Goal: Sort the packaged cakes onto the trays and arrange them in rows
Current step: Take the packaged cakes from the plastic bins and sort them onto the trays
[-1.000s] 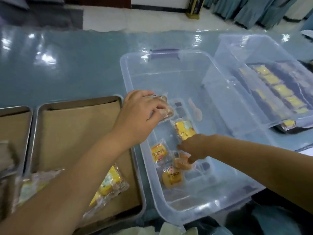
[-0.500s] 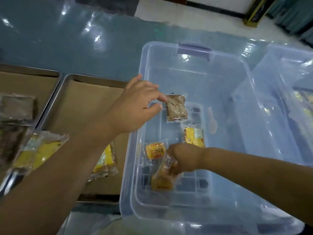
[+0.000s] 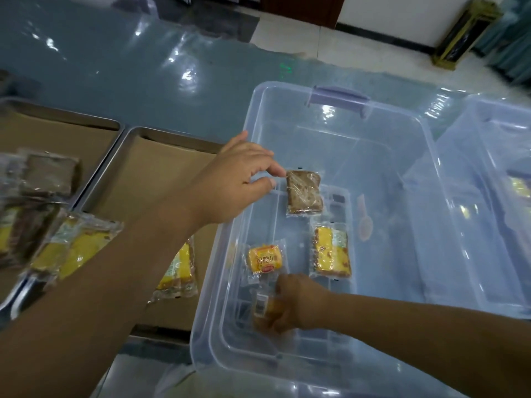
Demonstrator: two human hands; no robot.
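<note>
My left hand (image 3: 235, 182) pinches the wrapper edge of a brown packaged cake (image 3: 304, 192) over the clear plastic bin (image 3: 402, 133). My right hand (image 3: 296, 305) grips a yellow packaged cake (image 3: 263, 307) low inside the bin. Two more packaged cakes lie on the bin floor: a small yellow one (image 3: 264, 258) and a yellow slice (image 3: 332, 251). Left of the bin are two metal trays lined with brown paper, the near tray (image 3: 138, 136) and the far-left tray (image 3: 57, 113). Yellow packaged cakes (image 3: 178, 271) lie on the near tray; brown cakes (image 3: 48, 175) lie on the left tray.
A second clear bin (image 3: 494, 173) stands at the right, touching the first. More wrapped yellow cakes (image 3: 71, 248) straddle the two trays' rims. The blue glossy table (image 3: 129, 67) extends beyond the trays. A pale floor and dark objects lie at the far end.
The view has shifted left and closer. My left hand went on holding the brown cake by its wrapper. My right hand drew a yellow cake toward the bin's near end.
</note>
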